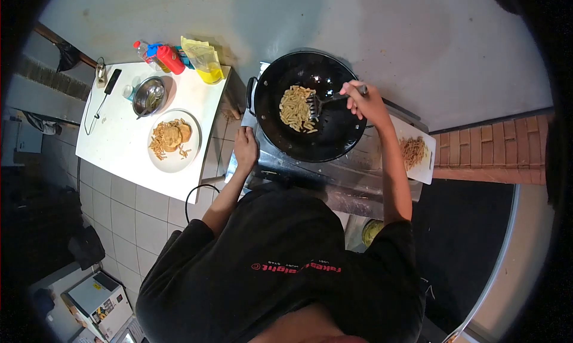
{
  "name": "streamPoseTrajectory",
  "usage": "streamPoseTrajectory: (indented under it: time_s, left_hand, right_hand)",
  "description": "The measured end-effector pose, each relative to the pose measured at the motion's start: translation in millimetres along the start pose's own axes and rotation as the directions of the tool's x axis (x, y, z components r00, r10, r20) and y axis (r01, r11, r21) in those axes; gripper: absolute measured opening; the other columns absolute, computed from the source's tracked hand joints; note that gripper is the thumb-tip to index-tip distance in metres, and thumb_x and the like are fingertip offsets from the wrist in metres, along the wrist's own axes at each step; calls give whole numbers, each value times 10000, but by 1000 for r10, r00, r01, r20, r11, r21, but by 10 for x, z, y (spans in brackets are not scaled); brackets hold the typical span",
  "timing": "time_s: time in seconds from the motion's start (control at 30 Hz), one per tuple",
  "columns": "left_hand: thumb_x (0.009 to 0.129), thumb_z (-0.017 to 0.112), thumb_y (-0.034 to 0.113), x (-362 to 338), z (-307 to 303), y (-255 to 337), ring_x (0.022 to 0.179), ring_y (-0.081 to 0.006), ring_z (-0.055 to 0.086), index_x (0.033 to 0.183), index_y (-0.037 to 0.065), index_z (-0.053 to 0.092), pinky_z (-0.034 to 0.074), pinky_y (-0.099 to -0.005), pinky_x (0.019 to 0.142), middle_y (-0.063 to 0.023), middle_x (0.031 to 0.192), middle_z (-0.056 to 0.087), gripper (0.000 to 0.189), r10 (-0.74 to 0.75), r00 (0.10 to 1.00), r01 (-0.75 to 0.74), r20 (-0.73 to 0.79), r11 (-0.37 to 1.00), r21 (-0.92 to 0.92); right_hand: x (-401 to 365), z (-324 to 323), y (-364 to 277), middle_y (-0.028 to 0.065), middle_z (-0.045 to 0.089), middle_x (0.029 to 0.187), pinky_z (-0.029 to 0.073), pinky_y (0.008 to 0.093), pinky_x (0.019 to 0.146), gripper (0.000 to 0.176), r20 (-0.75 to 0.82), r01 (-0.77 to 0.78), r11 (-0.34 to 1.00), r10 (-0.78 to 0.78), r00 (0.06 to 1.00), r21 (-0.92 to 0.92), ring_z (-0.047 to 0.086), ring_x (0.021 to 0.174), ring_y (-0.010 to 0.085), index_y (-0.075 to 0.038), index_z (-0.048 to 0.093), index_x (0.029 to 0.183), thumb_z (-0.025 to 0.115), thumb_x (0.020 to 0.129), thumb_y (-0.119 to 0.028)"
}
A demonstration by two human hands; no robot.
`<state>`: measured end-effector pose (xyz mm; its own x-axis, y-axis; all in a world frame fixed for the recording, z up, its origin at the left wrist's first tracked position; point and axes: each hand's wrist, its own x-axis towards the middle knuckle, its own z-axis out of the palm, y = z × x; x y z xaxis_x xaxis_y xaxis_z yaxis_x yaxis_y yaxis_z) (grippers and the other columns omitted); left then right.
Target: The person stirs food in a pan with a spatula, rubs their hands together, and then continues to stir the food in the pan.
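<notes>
The right hand [362, 101], forearm reaching forward, closes around the spatula's [316, 105] handle; left of that grip, short food pieces [295, 108] lie in the wok [325, 137]. The left hand [245, 148] rests loosely open at the stove's [343, 177] edge.

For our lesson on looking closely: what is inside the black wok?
Inside the wok are short, pale food pieces, mostly left of centre, and the head of a spatula held by the right hand. The surface under the food is covered, so unseen.

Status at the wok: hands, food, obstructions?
Right hand gripping spatula; left hand on stove edge. Tan pasta-like pieces in wok, spatula head at their edge. Nothing visibly blocking spatula.
</notes>
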<state>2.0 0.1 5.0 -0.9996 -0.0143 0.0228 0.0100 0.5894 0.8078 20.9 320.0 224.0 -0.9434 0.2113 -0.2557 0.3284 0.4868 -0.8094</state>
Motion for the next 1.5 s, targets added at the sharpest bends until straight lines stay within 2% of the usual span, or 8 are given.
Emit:
streamPoseTrajectory:
  time_s: [0.07, 0.2, 0.43, 0.8, 0.93, 1.03, 1.17, 1.5]
  left_hand:
    - [1027, 389, 291, 4, 9, -27, 990, -455, 556, 1086, -18, 584, 438, -506, 853, -264, 1039, 584, 370, 1, 1000, -1, 21, 1000, -4]
    - [1027, 389, 295, 3, -3, -1, 982, -456, 556, 1080, -18, 583, 438, -507, 854, -258, 1037, 582, 373, 7, 1000, -7, 14, 1000, 12]
    - [1025, 385, 295, 6, 3, -44, 975, -459, 559, 1067, -21, 580, 438, -514, 852, -258, 1051, 579, 374, 7, 1000, -7, 14, 1000, 5]
    - [1023, 393, 296, 12, -13, -7, 997, -464, 557, 1101, -19, 590, 437, -513, 865, -261, 1060, 581, 379, -14, 999, 13, 31, 1000, 23]
    - [1022, 395, 292, 3, 13, -8, 980, -465, 559, 1111, -20, 589, 442, -517, 849, -265, 1055, 578, 379, -9, 1000, 9, 11, 1000, 20]
    - [1021, 396, 292, -19, -16, 22, 964, -465, 564, 1105, -25, 590, 447, -519, 837, -266, 1046, 576, 381, -8, 1000, 8, 3, 1000, 23]
    - [1022, 395, 295, 4, 19, -33, 952, -467, 567, 1100, -26, 592, 449, -517, 831, -265, 1023, 575, 385, -17, 1000, 17, 6, 1000, -6]
    - [1023, 392, 309, 4, -17, 15, 967, -462, 574, 1098, -18, 596, 449, -515, 834, -264, 1042, 589, 393, -24, 1000, 23, 13, 999, 33]
  right_hand:
    - [-33, 96, 144, 60, 641, 686, 405, 232, 398, 314, -60, 55, 971, -42, 997, 234, 549, 511, 81, -32, 697, 989, 516, 1001, -288]
    - [-249, 250, 200, 78, 648, 701, 463, 232, 456, 290, -102, 164, 953, -142, 985, 257, 573, 548, 93, -21, 686, 1078, 495, 1014, -230]
    - [-964, 277, -344, 95, 574, 860, 445, 313, 620, 210, 79, 467, 849, -463, 883, -245, 548, 703, 209, -75, 657, 1152, 605, 949, -92]
    - [-922, 71, -504, 147, 542, 848, 452, 381, 650, 216, 7, 450, 841, -470, 883, -301, 538, 677, 304, -65, 651, 1150, 610, 941, -101]
    - [-676, -56, -479, 166, 646, 805, 439, 333, 557, 174, -154, 423, 857, -480, 864, -294, 537, 581, 240, -35, 681, 1061, 633, 931, -139]
    - [-466, -191, -378, 162, 534, 567, 403, 313, 502, 194, -257, 280, 914, -358, 898, -295, 440, 469, 173, 21, 681, 941, 625, 932, -165]
    - [-207, -333, -218, 140, 539, 566, 405, 311, 498, 230, -287, 201, 911, -313, 905, -359, 474, 472, 136, 20, 682, 929, 609, 946, -198]
    - [111, 24, 204, 9, 599, 635, 411, 199, 486, 279, 18, 195, 959, -203, 979, 208, 524, 518, 56, -62, 726, 971, 540, 996, -269]
